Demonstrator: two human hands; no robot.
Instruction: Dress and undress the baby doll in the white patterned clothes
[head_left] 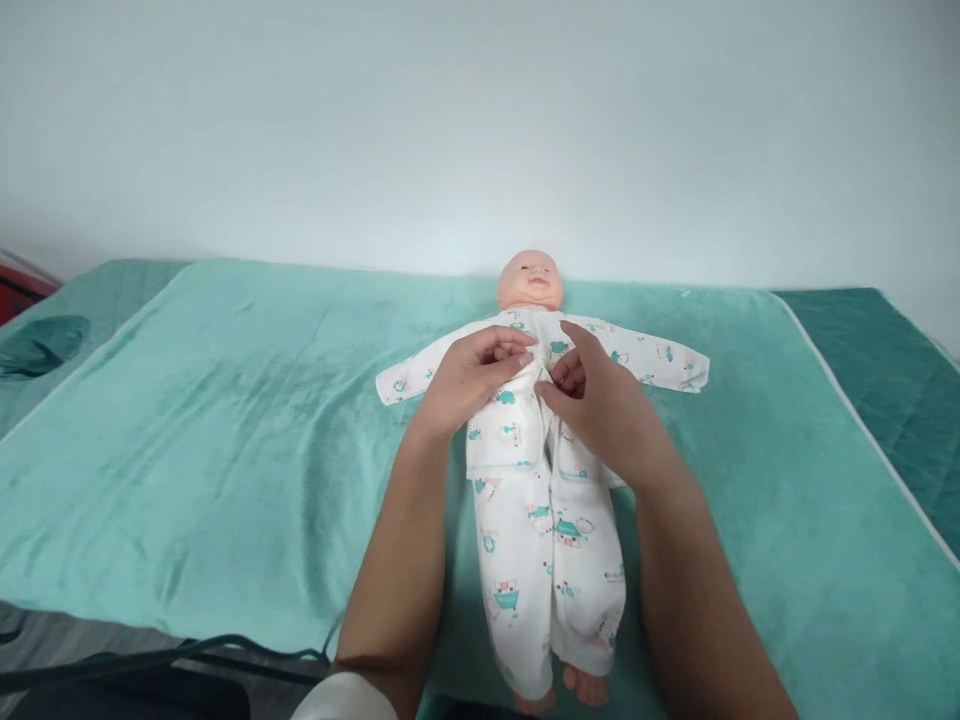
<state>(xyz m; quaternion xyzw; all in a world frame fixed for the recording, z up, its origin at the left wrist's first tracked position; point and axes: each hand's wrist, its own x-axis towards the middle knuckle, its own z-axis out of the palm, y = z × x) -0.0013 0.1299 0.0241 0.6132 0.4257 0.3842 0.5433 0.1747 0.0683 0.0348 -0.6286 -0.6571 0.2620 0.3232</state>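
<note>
A baby doll (pixel 531 280) lies on its back, head away from me, with its bare feet toward me. It wears a white printed baby shirt (pixel 506 430) and matching white pants (pixel 514 560). The shirt's sleeves stretch out to both sides. Both of my hands are at the shirt's front opening, on the chest. My left hand (pixel 484 372) has its thumb and fingers closed on one front edge. My right hand (pixel 596 392) pinches the other edge low with thumb and curled fingers, its index finger raised. The fastening between them is too small to make out.
A green plush blanket (pixel 225 430) covers the bed under the doll. Darker green quilted fabric (pixel 870 370) shows at the right end. The white wall (pixel 480 130) stands behind. A black cable (pixel 225 645) crosses the lower left, and a red object (pixel 19 290) is at the left edge.
</note>
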